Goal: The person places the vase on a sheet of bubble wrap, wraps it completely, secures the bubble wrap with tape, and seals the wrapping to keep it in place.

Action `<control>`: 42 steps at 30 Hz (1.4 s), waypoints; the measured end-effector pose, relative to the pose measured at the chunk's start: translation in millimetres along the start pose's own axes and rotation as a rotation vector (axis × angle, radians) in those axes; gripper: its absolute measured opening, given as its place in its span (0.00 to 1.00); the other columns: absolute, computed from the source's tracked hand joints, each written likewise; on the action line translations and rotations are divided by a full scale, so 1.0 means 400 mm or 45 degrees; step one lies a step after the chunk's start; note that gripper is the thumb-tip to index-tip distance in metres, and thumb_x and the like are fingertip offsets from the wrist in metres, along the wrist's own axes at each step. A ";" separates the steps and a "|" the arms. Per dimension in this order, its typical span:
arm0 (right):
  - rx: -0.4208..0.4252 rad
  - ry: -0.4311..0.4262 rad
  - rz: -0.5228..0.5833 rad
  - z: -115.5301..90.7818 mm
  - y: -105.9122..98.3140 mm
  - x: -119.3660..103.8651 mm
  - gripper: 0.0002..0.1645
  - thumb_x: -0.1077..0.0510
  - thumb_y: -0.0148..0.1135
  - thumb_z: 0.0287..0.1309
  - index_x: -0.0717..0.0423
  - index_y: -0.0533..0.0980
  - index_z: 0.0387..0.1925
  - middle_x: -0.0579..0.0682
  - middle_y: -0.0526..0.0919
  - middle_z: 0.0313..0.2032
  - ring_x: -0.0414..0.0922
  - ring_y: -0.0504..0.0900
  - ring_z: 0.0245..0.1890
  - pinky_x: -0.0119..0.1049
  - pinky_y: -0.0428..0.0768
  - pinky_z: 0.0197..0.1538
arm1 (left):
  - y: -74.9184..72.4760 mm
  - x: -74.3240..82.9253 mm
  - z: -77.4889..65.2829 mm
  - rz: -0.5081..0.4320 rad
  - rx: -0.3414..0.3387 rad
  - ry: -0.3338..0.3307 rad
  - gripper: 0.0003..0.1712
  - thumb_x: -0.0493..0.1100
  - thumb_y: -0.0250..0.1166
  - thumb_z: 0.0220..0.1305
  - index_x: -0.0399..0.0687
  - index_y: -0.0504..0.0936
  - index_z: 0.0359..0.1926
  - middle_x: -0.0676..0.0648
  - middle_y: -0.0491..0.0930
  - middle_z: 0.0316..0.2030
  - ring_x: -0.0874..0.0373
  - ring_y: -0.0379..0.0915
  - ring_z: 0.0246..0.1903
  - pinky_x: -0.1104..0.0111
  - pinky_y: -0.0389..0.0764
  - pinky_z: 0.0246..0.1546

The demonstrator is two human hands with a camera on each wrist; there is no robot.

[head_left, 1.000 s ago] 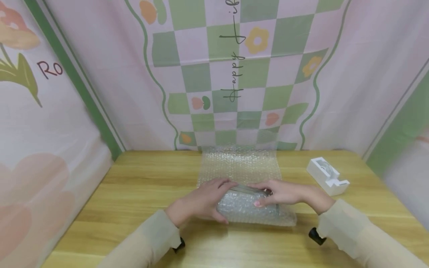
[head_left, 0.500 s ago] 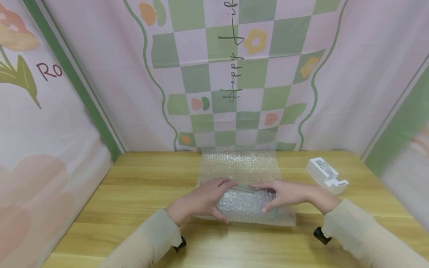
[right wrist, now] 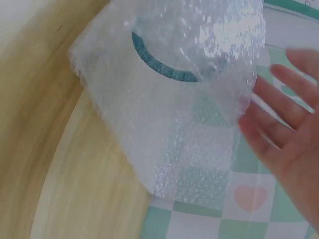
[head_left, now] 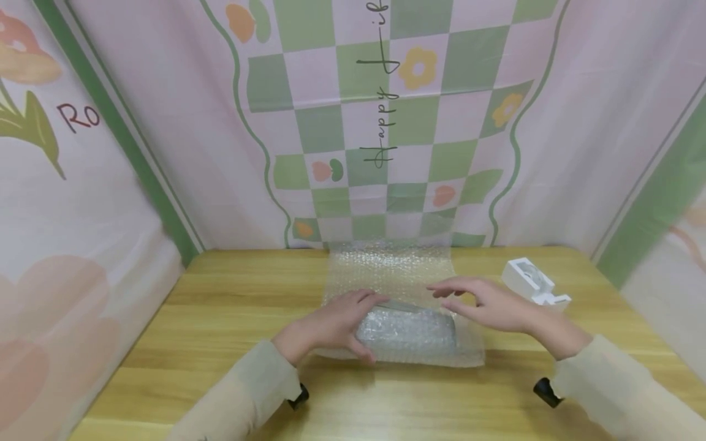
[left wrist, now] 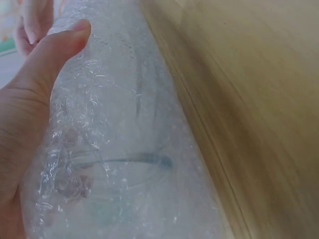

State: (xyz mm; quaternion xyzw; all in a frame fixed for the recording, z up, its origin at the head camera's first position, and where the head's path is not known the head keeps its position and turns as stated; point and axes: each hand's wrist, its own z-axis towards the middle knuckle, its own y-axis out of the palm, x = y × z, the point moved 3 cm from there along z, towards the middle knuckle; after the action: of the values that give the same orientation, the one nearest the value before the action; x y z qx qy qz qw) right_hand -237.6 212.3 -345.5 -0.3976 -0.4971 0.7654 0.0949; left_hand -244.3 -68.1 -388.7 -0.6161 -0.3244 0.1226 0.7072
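Observation:
A clear, round-ended glass object, lying on its side and rolled in bubble wrap, forms a bundle (head_left: 408, 334) on the wooden table. Its teal-edged round end (right wrist: 159, 68) shows through the plastic in the right wrist view. My left hand (head_left: 343, 323) grips the bundle's left end, thumb (left wrist: 60, 47) along the near side and fingers over the top. Beyond the bundle, a flat length of bubble wrap (head_left: 391, 269) runs to the table's back edge. My right hand (head_left: 493, 304) is lifted off to the right, fingers loosely bent and holding nothing.
A white tape dispenser (head_left: 524, 277) with a roll in it stands at the back right, just behind my right hand. Printed cloth (head_left: 419, 141) hangs behind the table (head_left: 237, 288) and on both sides. Black cameras (head_left: 547, 392) sit under both wrists.
My right hand has let go of the bundle's right end and moved up and to the right. The left hand keeps its grip, and the bundle has hardly moved.

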 end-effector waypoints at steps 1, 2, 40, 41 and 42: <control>0.068 -0.060 -0.040 -0.001 -0.001 -0.006 0.20 0.58 0.60 0.73 0.52 0.79 0.63 0.43 0.86 0.51 0.41 0.83 0.48 0.43 0.84 0.46 | -0.001 0.000 0.001 -0.008 -0.002 0.000 0.68 0.59 0.83 0.44 0.45 0.55 0.79 0.42 0.65 0.72 0.48 0.61 0.71 0.56 0.59 0.74; 0.138 -0.135 -0.080 -0.002 -0.002 -0.011 0.17 0.61 0.62 0.70 0.52 0.82 0.58 0.41 0.86 0.48 0.39 0.83 0.46 0.40 0.84 0.44 | -0.002 0.000 0.002 -0.014 -0.001 -0.001 0.68 0.59 0.83 0.44 0.45 0.55 0.79 0.42 0.65 0.72 0.48 0.62 0.71 0.57 0.60 0.74; 0.245 -0.168 -0.667 -0.023 0.180 -0.032 0.71 0.44 0.86 0.34 0.74 0.58 0.71 0.72 0.71 0.64 0.66 0.74 0.61 0.63 0.73 0.63 | -0.013 -0.041 0.033 -0.250 -0.079 -0.095 0.62 0.57 0.82 0.50 0.46 0.58 0.79 0.46 0.62 0.75 0.51 0.60 0.72 0.57 0.63 0.72; 0.233 -0.147 -0.667 -0.020 0.183 -0.031 0.71 0.44 0.86 0.33 0.74 0.58 0.71 0.72 0.71 0.64 0.66 0.74 0.62 0.63 0.73 0.64 | -0.013 -0.041 0.034 -0.248 -0.079 -0.095 0.62 0.57 0.82 0.50 0.46 0.58 0.79 0.46 0.62 0.75 0.51 0.59 0.72 0.57 0.63 0.73; 0.229 -0.134 -0.665 -0.016 0.186 -0.029 0.72 0.44 0.86 0.33 0.75 0.57 0.71 0.72 0.71 0.64 0.66 0.73 0.62 0.63 0.72 0.65 | -0.014 -0.040 0.035 -0.246 -0.079 -0.096 0.62 0.57 0.82 0.50 0.46 0.58 0.79 0.46 0.63 0.75 0.51 0.60 0.72 0.57 0.63 0.73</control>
State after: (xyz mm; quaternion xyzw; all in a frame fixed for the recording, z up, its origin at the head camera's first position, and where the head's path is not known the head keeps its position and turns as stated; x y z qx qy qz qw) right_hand -206.7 174.1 -403.0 -0.2058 -0.5169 0.7757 0.2980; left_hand -266.0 -67.4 -388.0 -0.5986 -0.4121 0.0668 0.6837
